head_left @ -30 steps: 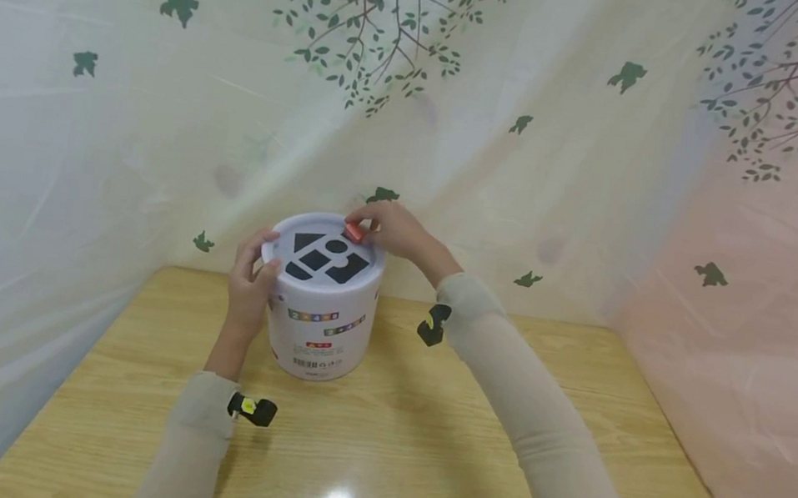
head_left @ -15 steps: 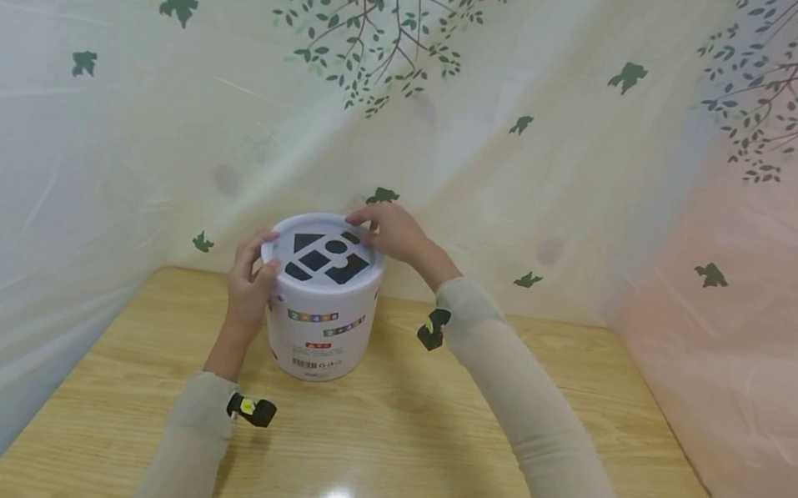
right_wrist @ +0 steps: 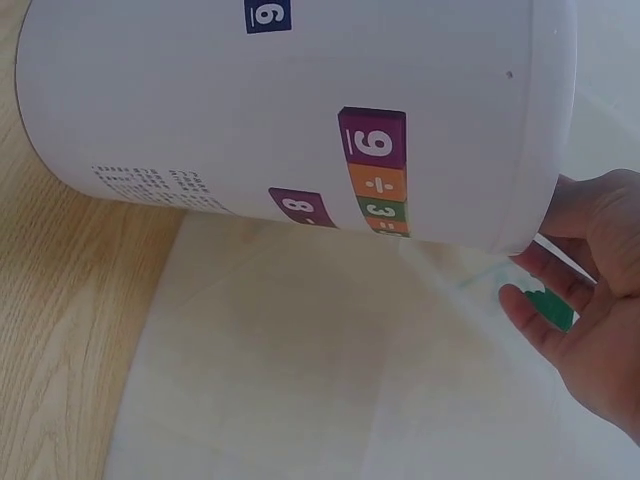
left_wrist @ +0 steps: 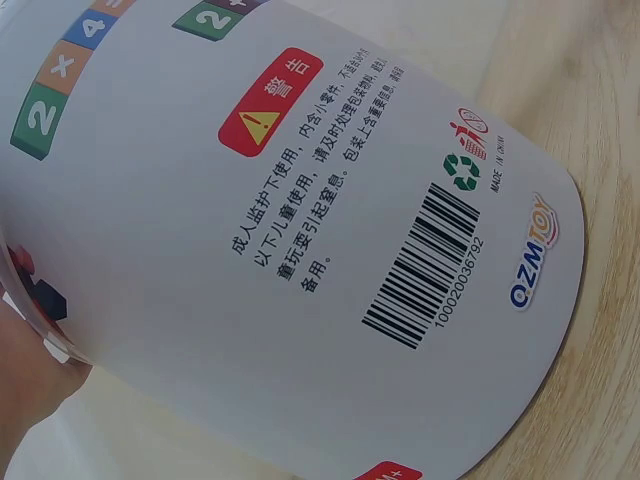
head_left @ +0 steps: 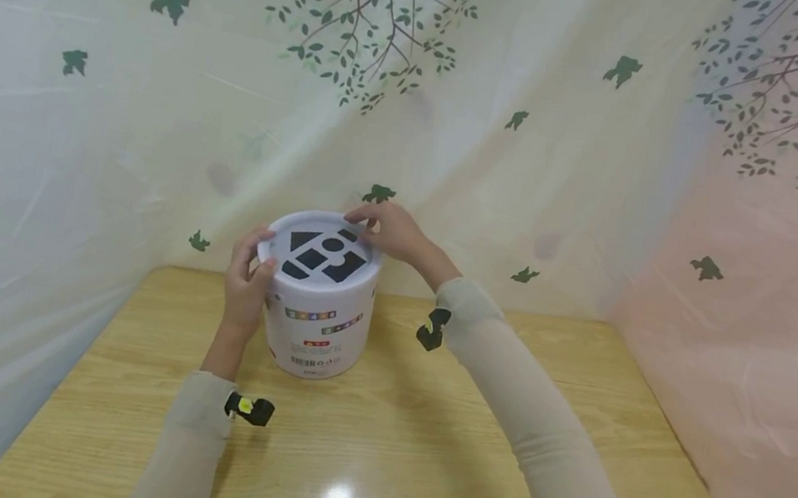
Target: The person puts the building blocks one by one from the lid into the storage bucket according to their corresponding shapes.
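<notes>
A white toy bucket (head_left: 316, 331) stands upright on the table. Its lid (head_left: 321, 222) has several dark openings, among them a triangle, a circle and a square. My left hand (head_left: 245, 279) grips the left side of the lid's rim, thumb toward me. At the far right of the rim is my right hand (head_left: 399, 234), its fingertips beside a small slot and no block showing in them. In the right wrist view, loosely bent fingers (right_wrist: 540, 325) lie at the rim. The left wrist view is filled by the bucket's printed side, with a barcode (left_wrist: 425, 265).
The wooden table (head_left: 358, 445) extends in front of the bucket and to both sides. A pale curtain (head_left: 552, 177) printed with trees and leaves hangs close behind the bucket and along the sides. Black wrist cameras sit on both sleeves (head_left: 537, 410).
One second ago my right hand pinched a red block at the far slot; by half a second ago the block was out of sight and the slot showed dark. Both hands stay in place.
</notes>
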Action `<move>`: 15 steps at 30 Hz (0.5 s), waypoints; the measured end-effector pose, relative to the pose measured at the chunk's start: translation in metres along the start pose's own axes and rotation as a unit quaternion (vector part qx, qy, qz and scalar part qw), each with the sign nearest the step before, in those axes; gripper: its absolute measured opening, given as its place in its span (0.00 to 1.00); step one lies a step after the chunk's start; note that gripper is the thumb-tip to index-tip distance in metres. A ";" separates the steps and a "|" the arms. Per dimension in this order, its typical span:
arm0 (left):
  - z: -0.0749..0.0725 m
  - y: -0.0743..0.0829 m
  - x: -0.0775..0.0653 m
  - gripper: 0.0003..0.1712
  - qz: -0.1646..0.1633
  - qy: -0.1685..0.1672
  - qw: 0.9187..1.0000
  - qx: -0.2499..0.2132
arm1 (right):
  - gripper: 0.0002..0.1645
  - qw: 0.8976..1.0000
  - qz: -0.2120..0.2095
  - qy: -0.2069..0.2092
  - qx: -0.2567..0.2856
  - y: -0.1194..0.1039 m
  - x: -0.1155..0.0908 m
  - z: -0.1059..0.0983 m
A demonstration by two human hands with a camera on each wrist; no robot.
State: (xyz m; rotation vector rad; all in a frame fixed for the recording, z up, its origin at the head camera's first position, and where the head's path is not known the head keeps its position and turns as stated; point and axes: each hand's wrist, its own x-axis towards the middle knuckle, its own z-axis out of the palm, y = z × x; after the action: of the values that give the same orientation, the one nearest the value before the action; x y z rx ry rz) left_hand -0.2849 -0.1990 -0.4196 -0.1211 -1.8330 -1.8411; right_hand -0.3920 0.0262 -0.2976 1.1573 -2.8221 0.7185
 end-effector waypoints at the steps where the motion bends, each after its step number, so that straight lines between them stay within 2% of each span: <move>1: 0.000 0.000 0.000 0.28 -0.002 0.000 1.000 0.001 | 0.24 1.000 0.001 0.002 0.000 0.000 0.000 0.000; 15: -0.001 0.002 0.000 0.30 -0.004 -0.004 1.000 0.006 | 0.22 1.000 0.016 0.017 0.013 -0.002 -0.008 0.005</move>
State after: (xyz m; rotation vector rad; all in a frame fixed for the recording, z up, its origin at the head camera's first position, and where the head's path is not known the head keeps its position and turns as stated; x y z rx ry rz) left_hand -0.2836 -0.1997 -0.4178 -0.1169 -1.8526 -1.8378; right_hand -0.3845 0.0284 -0.3027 1.0961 -2.8173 0.7708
